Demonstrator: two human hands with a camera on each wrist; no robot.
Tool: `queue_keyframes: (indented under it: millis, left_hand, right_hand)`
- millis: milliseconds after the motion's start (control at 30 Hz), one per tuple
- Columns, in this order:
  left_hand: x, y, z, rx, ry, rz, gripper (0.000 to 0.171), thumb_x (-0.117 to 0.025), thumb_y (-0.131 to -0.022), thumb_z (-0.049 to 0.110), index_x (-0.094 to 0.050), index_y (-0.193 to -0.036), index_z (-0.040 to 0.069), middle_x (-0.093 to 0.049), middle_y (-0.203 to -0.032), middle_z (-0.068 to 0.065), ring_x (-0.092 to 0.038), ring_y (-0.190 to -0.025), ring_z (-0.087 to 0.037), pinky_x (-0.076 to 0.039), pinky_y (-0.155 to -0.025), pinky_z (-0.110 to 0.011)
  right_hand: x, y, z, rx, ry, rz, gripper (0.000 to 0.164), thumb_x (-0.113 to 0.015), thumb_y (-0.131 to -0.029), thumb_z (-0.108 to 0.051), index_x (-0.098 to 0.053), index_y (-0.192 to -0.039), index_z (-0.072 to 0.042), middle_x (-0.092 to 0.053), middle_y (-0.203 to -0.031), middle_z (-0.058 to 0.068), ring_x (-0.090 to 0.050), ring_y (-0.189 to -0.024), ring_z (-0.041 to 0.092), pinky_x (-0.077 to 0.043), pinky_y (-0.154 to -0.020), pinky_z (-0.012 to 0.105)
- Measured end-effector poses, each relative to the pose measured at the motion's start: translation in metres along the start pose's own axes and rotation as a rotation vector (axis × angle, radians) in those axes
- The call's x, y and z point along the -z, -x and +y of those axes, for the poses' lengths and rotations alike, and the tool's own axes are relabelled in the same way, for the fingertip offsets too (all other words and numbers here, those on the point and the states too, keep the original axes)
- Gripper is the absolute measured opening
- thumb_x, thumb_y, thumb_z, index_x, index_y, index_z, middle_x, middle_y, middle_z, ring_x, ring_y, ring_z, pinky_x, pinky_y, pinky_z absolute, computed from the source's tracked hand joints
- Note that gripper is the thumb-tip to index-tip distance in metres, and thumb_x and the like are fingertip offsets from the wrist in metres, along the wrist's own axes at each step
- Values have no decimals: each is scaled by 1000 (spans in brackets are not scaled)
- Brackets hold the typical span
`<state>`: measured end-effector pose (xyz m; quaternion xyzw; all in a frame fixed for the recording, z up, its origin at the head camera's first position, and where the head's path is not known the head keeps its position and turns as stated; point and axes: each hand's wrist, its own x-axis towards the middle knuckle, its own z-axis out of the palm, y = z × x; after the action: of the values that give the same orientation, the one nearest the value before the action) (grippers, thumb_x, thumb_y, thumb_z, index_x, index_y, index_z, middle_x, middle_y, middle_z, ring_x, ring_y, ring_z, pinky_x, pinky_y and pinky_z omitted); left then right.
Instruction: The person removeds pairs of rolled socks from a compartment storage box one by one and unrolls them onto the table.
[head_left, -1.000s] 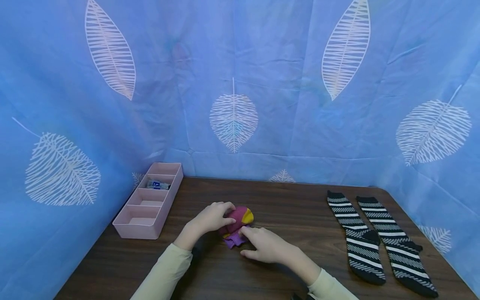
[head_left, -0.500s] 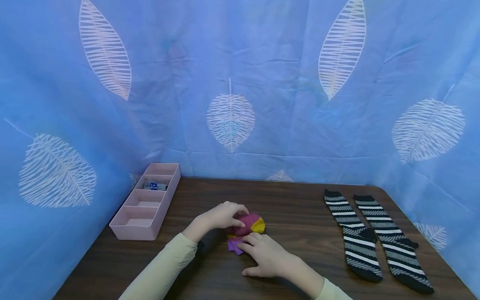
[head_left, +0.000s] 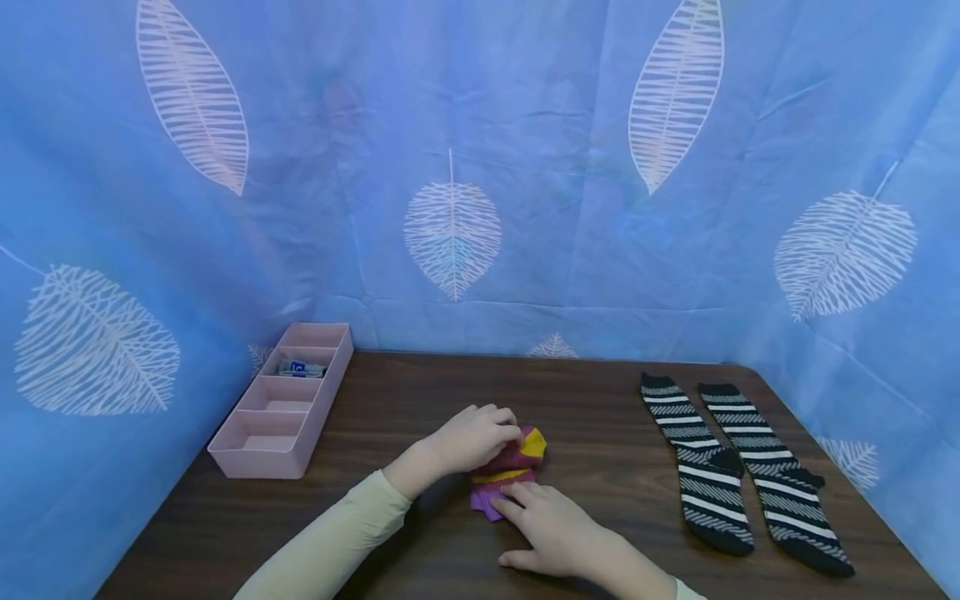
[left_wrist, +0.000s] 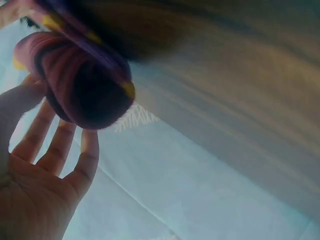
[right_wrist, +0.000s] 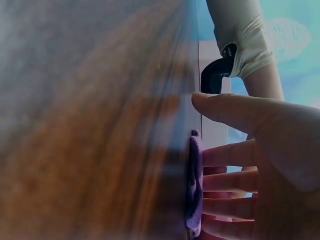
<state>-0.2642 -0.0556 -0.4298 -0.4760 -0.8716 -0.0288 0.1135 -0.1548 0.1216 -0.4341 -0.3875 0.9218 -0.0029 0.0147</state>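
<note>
A maroon, yellow and purple sock (head_left: pixel 504 477), partly rolled up, lies on the dark wooden table in front of the person. From its far side the left hand (head_left: pixel 472 437) grips the maroon roll; in the left wrist view the thumb and fingers hold the rolled bundle (left_wrist: pixel 85 85) from either side. The right hand (head_left: pixel 555 533) rests low by the table, its straight fingertips on the sock's purple cuff (head_left: pixel 486 502). In the right wrist view those fingers lie along the flat purple edge (right_wrist: pixel 195 185), with the thumb held apart.
Two black-and-white striped socks (head_left: pixel 697 467) lie flat side by side on the right, the second sock (head_left: pixel 776 479) nearer the table edge. A pink divided box (head_left: pixel 300 425) stands at the back left, with small tubes (head_left: pixel 302 368) in one compartment. A blue leaf-patterned curtain surrounds the table.
The sock and both hands have shifted right and slightly nearer in the head view. More of the purple cuff and yellow stripe shows between the hands.
</note>
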Motion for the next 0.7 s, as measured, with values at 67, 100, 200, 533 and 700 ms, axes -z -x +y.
queue_keyframes:
  millis: [67, 100, 200, 533, 700]
  left_hand:
    - [0, 0, 2, -16, -57, -6, 18, -58, -98, 28, -67, -113, 28, -63, -117, 6, -62, -102, -12, -53, -81, -27]
    - [0, 0, 3, -18, -73, -21, 20, -58, -97, 33, -66, -115, 28, -62, -118, 6, -62, -102, -12, -53, -81, -27]
    - [-2, -1, 4, -19, -100, -73, 35, -59, -93, 48, -60, -121, 26, -60, -122, 7, -61, -104, -11, -52, -81, -29]
    - [-19, -9, -8, 29, -181, -81, 56, -62, -88, 58, -51, -128, 20, -62, -117, 4, -63, -102, -13, -53, -81, -32]
    - [-23, -13, -19, 77, -178, -70, 62, -58, -88, 61, -51, -132, 18, -63, -117, 2, -64, -103, -14, -54, -81, -34]
  right_hand:
    - [0, 2, 0, -5, 4, -1, 66, -61, -87, -60, -59, -133, -13, -58, -131, 5, -57, -119, 21, -49, -100, 41]
    - [-1, 3, 0, -6, 6, 0, 66, -61, -87, -59, -59, -133, -12, -58, -131, 5, -57, -119, 22, -49, -100, 41]
    - [-3, 7, 0, -4, 14, -6, 66, -60, -88, -59, -58, -135, -12, -56, -133, 6, -57, -121, 23, -49, -100, 42]
    - [-4, 18, -3, -13, -5, -108, 78, -50, -90, -66, -45, -146, -12, -43, -152, 12, -43, -140, 28, -42, -109, 43]
    - [-4, 19, -3, -19, 8, -115, 79, -49, -90, -67, -44, -147, -13, -41, -153, 11, -42, -141, 28, -41, -110, 42]
